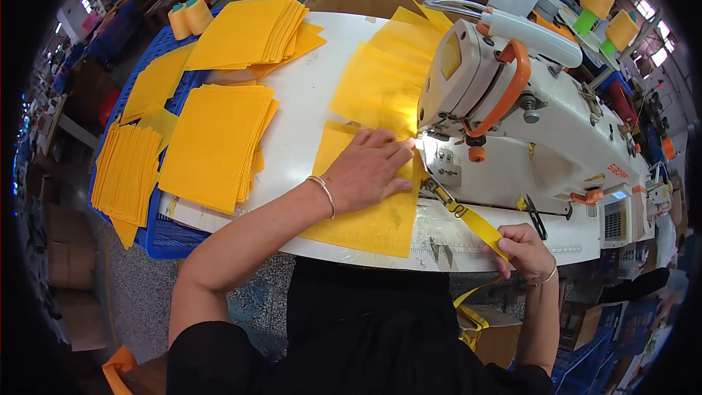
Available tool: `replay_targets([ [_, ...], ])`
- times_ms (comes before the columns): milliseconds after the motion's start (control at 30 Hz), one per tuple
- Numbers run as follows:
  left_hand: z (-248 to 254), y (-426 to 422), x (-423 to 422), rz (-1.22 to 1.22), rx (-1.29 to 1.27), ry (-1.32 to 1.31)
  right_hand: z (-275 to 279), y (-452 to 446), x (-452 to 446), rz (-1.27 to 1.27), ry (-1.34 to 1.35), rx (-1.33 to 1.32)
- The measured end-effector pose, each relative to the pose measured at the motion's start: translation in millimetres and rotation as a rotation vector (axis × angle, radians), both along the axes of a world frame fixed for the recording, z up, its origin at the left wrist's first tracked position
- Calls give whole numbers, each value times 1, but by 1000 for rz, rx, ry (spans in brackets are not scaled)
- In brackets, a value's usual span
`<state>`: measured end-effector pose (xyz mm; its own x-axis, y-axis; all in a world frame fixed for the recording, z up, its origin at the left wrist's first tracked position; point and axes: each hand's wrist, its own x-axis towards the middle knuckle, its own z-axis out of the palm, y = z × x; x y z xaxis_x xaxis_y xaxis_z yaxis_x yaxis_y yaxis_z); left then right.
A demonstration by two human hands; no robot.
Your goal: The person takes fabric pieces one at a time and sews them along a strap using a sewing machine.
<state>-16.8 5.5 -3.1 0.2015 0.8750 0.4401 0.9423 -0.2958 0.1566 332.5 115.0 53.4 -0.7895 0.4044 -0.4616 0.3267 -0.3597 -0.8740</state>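
Observation:
My left hand (371, 168) lies on a yellow mesh fabric panel (373, 230), its fingers stretched towards the lit needle area of the sewing machine (468, 80). My right hand (525, 252) pinches a yellow binding tape (482, 228) at the table's front edge. From there the tape runs up to the left through a metal tape guide (439, 192) beside the needle plate. Another yellow fabric piece (380, 88) spreads out behind the needle. The machine head hides the needle itself.
Stacks of yellow mesh panels (212, 146) lie at the left, partly over a blue plastic basket (164, 238). Thread cones (189, 18) stand behind them. A pair of thread snips (536, 217) rests right of the tape. Below the table, a cardboard box (501, 336) has tape beside it.

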Motion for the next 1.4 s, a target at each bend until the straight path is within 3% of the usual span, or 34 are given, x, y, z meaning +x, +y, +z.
replay_targets([
  [133,1,0,2,-20,65,-6,-1,1,3,-7,23,-9],
  [300,7,-5,12,55,-82,31,-3,2,12,13,65,-25],
  [1067,1,-5,5,-86,130,-46,-15,5,23,-24,161,-4],
  [1400,3,-8,5,-69,23,17,-17,2,23,-60,182,-56],
])
